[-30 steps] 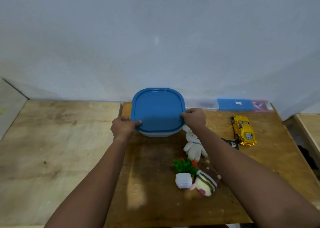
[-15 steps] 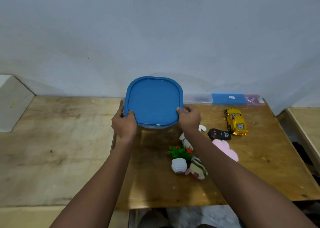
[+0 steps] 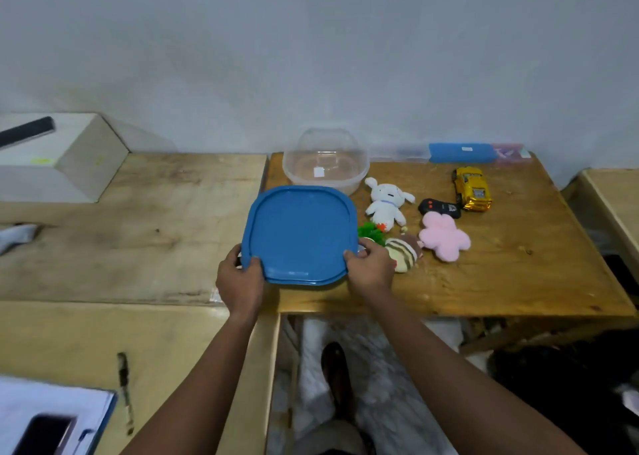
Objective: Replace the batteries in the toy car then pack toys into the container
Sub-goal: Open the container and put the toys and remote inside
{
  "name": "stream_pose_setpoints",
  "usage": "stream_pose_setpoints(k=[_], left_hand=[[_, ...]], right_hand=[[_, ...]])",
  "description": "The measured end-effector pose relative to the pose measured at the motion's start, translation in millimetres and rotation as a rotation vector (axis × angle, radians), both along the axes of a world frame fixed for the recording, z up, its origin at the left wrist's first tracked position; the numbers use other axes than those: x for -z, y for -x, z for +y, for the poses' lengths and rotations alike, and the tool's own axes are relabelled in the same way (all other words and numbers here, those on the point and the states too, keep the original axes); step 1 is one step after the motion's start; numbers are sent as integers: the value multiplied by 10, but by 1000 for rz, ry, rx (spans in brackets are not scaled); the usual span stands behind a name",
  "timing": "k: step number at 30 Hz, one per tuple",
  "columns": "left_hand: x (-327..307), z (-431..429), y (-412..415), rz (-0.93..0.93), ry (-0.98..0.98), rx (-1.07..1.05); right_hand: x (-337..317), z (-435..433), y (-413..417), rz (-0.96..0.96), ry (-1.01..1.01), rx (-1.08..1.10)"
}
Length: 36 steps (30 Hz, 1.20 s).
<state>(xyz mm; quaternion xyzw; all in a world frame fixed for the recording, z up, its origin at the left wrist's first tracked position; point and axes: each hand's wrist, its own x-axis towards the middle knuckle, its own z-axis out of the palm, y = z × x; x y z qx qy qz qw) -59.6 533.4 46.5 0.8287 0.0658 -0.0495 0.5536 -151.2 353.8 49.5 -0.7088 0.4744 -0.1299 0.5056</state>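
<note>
I hold the blue square lid (image 3: 300, 233) above the table, clear of the container, with my left hand (image 3: 239, 280) on its near left corner and my right hand (image 3: 370, 268) on its near right corner. Behind it the clear plastic container (image 3: 294, 174) stands open and empty by the wall. To the right lie a white plush dog (image 3: 386, 206), a pink flower plush (image 3: 444, 236), a striped plush (image 3: 405, 254), a small green toy plant (image 3: 371, 231) partly hidden by the lid, a black remote (image 3: 439, 208) and the yellow toy car (image 3: 472, 188).
A blue and clear flat box (image 3: 461, 152) lies along the wall at the back right. A pale block (image 3: 65, 162) with a dark bar on it stands on the left bench. A notebook and a phone (image 3: 45, 432) lie at the lower left. The floor shows below the table edge.
The lid has come off the container and moved toward me and down. The container now stands uncovered. My view has pulled back and tilted down.
</note>
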Motion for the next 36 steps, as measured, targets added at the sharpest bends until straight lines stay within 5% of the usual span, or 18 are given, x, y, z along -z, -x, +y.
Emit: stream_pose_setpoints(k=[16,22,25,36], left_hand=[[480,417,31,119,-376,188],[532,137,-83,205,-549,128],[414,-206,-48,86,-507,94],[30,-1912,-256,-175,-382,654]], right_hand=[[460,272,107,191,50,-191],[459,219,-81,162,192,-238],[362,113,-174,58,239,-199],[-166,-1022,-356,-181,534,148]])
